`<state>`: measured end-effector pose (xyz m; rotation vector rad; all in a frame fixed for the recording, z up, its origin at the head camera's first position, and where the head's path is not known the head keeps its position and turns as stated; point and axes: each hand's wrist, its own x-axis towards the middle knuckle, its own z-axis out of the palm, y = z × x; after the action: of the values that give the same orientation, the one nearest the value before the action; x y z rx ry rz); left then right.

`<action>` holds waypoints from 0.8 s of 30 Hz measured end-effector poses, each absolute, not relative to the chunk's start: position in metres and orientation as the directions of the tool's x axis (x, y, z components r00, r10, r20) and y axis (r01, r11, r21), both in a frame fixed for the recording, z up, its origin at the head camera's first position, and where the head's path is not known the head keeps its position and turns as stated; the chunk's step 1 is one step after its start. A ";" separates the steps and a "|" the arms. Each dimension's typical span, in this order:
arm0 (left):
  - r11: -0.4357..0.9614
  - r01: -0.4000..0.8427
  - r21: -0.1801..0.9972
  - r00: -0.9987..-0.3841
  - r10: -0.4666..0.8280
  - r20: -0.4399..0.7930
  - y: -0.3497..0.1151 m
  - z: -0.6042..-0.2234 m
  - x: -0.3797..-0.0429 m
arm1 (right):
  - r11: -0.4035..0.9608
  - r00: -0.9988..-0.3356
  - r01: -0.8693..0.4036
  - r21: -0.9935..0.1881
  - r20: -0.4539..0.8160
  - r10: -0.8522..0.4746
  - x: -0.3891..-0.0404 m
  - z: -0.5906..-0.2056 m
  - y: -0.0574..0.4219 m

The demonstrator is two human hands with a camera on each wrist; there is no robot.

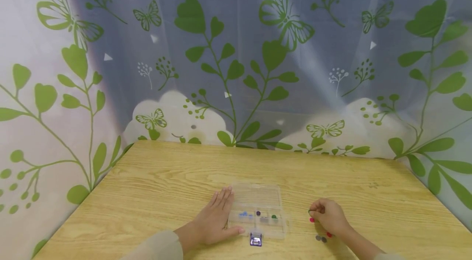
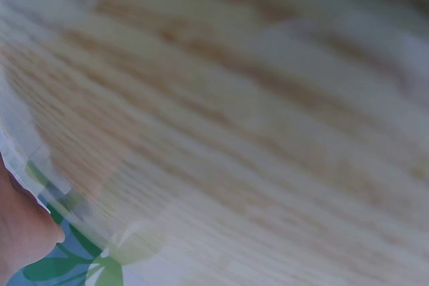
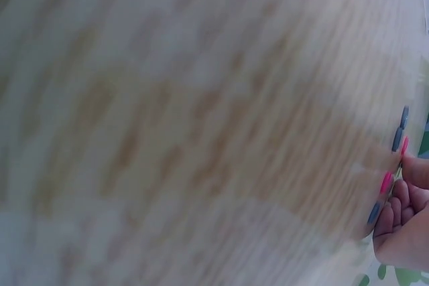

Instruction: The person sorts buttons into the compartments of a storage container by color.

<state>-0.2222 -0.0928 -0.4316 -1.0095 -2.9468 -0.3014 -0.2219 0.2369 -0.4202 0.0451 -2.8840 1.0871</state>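
A clear plastic compartment box [image 1: 269, 232] lies with its lid [image 1: 256, 195] folded back on the table. Inside are light blue pieces [image 1: 243, 214], a dark purple round piece [image 1: 258, 213] and green pieces [image 1: 274, 217]. My left hand [image 1: 215, 219] rests along the box's left side, fingers straight, thumb at its front edge. To the right of the box, my right hand [image 1: 330, 215] pinches a small dark green button [image 1: 310, 211] between thumb and fingers. Red buttons [image 1: 329, 234] and grey buttons [image 1: 318, 238] lie on the table by that hand.
A small square piece with a purple frame [image 1: 256, 239] overlaps the box's front edge. The wooden table [image 1: 166, 178] reaches back to a curtain [image 1: 236, 46] printed with leaves and butterflies. Faint clear bits [image 1: 373, 185] lie at the far right.
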 end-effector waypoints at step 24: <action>0.770 0.615 0.173 -0.787 0.612 0.076 -0.094 -0.430 -0.222 | 0.730 -0.998 -0.047 -0.682 0.057 -0.012 -0.222 -0.418 0.238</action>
<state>-0.2217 -0.0938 -0.4303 -1.0190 -2.9408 -0.2957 -0.2216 0.2376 -0.4181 0.0493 -2.8764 1.1366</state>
